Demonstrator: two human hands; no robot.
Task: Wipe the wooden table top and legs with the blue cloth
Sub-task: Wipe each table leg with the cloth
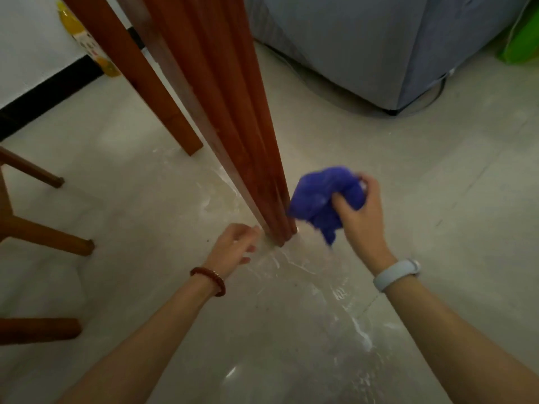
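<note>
A reddish wooden table leg (pixel 233 118) runs from the top of the view down to the tiled floor, ending near the middle. A second table leg (pixel 140 74) stands behind it to the left. My right hand (pixel 360 217) grips a bunched blue cloth (pixel 318 196), which is pressed against the right side of the near leg just above its foot. My left hand (pixel 233 247) hovers by the left side of the leg's foot with relaxed fingers, holding nothing; I cannot tell whether it touches the wood.
Wooden stool legs (pixel 46 237) stand at the left. A grey covered appliance (pixel 393 45) stands at the back right, a green bag (pixel 522 42) beside it. A yellow bottle (pixel 87 39) leans by the wall. The floor under the leg shows pale scuff streaks (pixel 291 266).
</note>
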